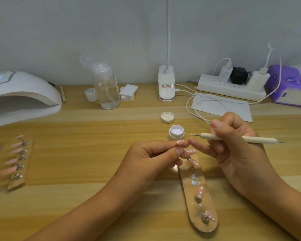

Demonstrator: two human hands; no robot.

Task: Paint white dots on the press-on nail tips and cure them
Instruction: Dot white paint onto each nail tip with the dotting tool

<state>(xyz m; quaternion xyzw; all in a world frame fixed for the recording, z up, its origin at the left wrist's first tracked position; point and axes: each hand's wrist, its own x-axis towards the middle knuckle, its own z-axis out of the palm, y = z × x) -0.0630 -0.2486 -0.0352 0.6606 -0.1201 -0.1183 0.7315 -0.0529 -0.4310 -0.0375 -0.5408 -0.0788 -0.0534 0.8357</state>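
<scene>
My left hand (153,156) pinches a pink nail tip with white dots (181,142) between thumb and fingers. My right hand (233,145) grips a cream dotting pen (240,137), whose ball end points left, and one of its fingers touches the held tip. Below the hands lies a clear holder strip (198,197) carrying several dotted pink tips. An open jar of white gel (176,132) stands just behind my fingers, with its lid (167,117) further back. On the left, a second strip (18,162) holds plain pink tips. The white curing lamp (21,98) sits at the far left.
A clear pump bottle (108,87), a small closed jar (91,94) and white pads (129,92) stand at the back. A desk lamp base (166,84), a power strip (233,86) with chargers, loose cables over a paper sheet (221,106) and a purple pack (290,86) fill the back right.
</scene>
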